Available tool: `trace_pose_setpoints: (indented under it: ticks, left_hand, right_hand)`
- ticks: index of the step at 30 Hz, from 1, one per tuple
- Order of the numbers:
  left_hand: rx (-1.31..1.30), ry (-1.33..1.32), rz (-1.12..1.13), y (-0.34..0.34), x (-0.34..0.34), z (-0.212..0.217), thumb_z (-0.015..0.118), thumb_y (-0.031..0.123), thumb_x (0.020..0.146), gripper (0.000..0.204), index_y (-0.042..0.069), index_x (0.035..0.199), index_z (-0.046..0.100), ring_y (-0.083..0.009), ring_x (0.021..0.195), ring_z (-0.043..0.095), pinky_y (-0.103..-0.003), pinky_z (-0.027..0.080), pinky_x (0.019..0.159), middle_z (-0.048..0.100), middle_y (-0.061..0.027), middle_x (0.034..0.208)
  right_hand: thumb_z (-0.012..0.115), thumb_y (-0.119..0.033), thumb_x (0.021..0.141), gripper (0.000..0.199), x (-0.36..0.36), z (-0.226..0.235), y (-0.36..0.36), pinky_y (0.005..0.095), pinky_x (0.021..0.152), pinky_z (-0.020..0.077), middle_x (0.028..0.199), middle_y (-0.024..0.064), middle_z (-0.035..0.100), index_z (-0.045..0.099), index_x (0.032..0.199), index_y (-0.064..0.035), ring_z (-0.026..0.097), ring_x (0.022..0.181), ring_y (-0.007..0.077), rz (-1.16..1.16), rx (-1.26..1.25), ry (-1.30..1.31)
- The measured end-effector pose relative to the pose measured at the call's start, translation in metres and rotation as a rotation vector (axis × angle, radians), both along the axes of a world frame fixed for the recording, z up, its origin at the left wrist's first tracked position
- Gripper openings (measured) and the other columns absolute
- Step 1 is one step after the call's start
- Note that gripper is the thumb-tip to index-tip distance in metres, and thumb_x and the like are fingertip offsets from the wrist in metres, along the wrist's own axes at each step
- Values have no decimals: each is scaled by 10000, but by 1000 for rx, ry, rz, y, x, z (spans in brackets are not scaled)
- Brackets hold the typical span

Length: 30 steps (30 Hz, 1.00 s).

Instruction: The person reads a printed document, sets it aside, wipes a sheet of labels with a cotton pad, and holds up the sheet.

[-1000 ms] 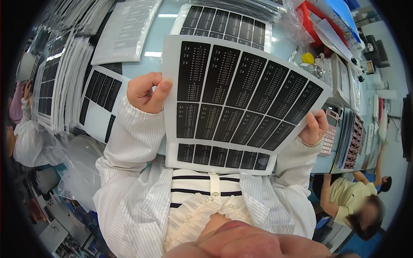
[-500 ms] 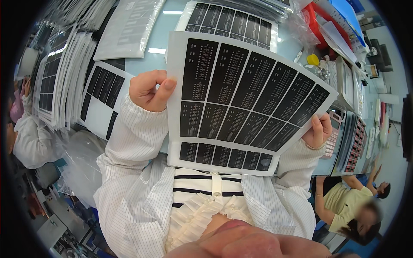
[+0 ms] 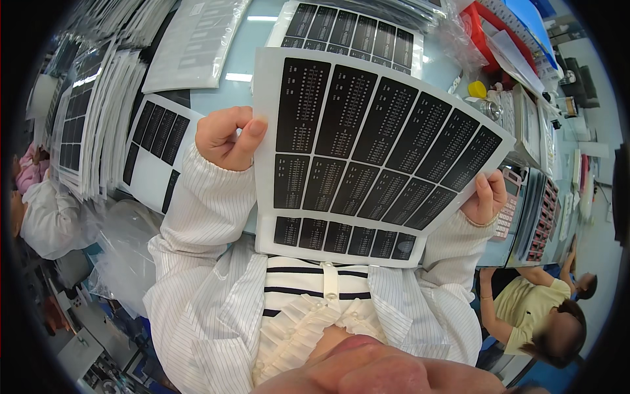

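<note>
- Sheet: white, with rows of black label panels; held up off the bench, in front of the chest, tilted.
- Left hand: curled, thumb pinching the sheet's left edge.
- Right hand: fingers pinching the sheet's lower right corner.
- Progress, judged: this sheet is lifted clear and in hand, not yet laid down on any pile.
- Like sheets: one flat at far centre, one at left.
- Stacks: far left, many sheets on edge.
- Co-worker: seated near right.
</note>
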<state>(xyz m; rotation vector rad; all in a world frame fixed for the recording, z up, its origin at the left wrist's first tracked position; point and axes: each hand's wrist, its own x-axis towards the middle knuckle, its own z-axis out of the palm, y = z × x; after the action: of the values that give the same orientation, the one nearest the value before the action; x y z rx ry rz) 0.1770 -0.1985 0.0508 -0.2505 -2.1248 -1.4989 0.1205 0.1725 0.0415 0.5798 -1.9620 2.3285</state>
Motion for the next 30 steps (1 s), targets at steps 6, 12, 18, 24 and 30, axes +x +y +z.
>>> trace_pose_setpoints:
  ticks: [6, 12, 18, 24, 30]
  left_hand:
    - [-10, 14, -12, -1, 0, 0, 566, 141, 779, 206, -17, 647, 557, -112, 407, 493, -206, 349, 371, 574, -81, 542]
    - [-35, 34, 14, 0, 0, -1, 562, 154, 783, 224, -11, 631, 551, -109, 397, 474, -204, 332, 367, 559, -72, 522]
    - [-48, 43, 14, -1, 1, -1, 562, 155, 782, 222, -4, 628, 550, -104, 385, 459, -210, 318, 360, 545, -62, 502]
    - [-40, 25, 40, 1, 0, -1, 558, 166, 787, 234, -5, 628, 550, -108, 391, 468, -210, 330, 365, 549, -62, 507]
    - [-27, -29, 22, 0, 2, 0, 553, 194, 795, 259, -9, 634, 554, -115, 416, 490, -206, 358, 391, 556, -65, 523]
  right_hand:
    - [443, -52, 802, 129, 0, -1, 1, 254, 704, 441, 881, 146, 586, 506, 869, 39, 561, 753, 155, 16, -30, -10]
    - [441, -54, 804, 136, 1, -1, 1, 251, 700, 443, 880, 147, 588, 507, 873, 43, 565, 739, 156, 11, -17, -21]
    - [439, -60, 804, 148, 1, -2, 1, 245, 697, 441, 880, 148, 589, 513, 875, 47, 566, 736, 157, -3, -6, -11]
    - [440, -56, 801, 141, 1, 0, -2, 238, 697, 436, 864, 146, 592, 515, 863, 45, 564, 735, 150, -20, -24, -29]
    - [441, -57, 805, 121, 0, 2, -4, 219, 672, 433, 838, 135, 594, 514, 836, 34, 556, 691, 137, -37, -5, -43]
